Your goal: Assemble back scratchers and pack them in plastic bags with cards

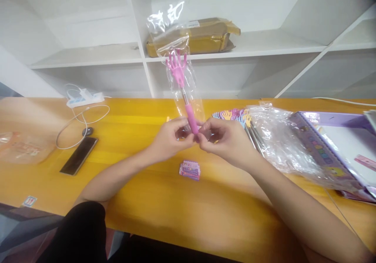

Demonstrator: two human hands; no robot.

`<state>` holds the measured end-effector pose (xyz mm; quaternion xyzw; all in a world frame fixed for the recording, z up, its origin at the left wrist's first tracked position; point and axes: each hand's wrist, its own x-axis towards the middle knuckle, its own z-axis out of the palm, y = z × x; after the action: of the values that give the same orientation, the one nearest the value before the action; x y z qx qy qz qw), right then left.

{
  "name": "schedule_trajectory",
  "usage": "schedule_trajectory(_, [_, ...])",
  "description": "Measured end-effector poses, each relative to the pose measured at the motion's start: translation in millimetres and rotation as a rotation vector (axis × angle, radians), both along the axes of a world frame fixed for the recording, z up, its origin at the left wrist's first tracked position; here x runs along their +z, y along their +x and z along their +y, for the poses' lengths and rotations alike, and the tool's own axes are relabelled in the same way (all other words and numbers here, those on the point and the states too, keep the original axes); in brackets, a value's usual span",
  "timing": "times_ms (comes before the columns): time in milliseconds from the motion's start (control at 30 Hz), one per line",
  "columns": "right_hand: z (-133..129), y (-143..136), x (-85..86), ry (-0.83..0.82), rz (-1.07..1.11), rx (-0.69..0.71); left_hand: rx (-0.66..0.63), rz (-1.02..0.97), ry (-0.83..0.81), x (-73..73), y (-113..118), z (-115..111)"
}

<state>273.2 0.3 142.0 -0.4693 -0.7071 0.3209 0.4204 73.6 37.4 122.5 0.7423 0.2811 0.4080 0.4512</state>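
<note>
A pink back scratcher (191,118) with a hand-shaped head and a metal shaft stands nearly upright in front of me, tilted a little left. Around it is a clear plastic bag (192,81), its top rising above the scratcher's fingers. My left hand (169,137) is closed at the handle's lower end. There, too, my right hand (225,137) pinches with thumb and fingers. Behind my right hand lie several more back scratchers (233,115) with blue, yellow and purple heads. Below my hands is a small stack of purple cards (190,170) on the table.
Clear plastic bags (284,141) are heaped on the orange-yellow table (205,208), beside a purple box (320,149) at right. A phone (78,156), a white cable and a power strip (85,99) lie left. A taped cardboard package (202,38) sits on the white shelf (264,45).
</note>
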Motion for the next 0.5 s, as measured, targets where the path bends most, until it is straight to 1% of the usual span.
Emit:
schedule_trajectory(333, [-0.1,1.0,1.1,-0.005,0.010,-0.024,-0.013,-0.017,0.043,0.8,1.0,-2.3])
schedule_trajectory(500, [-0.8,1.6,0.3,0.019,-0.030,-0.048,0.012,0.006,0.054,1.1,1.8,-3.7])
